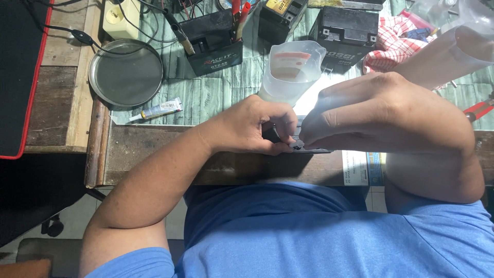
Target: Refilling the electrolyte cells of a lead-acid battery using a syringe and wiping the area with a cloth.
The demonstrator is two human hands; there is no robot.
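My left hand (257, 126) is closed around a small black part (303, 146), and the fingers of my right hand (381, 116) pinch the same part from the other side. It lies at the near edge of the workbench (149, 149), just in front of the translucent plastic jug (293, 69). Behind the jug stand three black batteries (216, 44), one with clips on it. Left of the jug are a small glue tube (157, 109) and a round metal tray (126, 72). The small part is in work, I judge not finished
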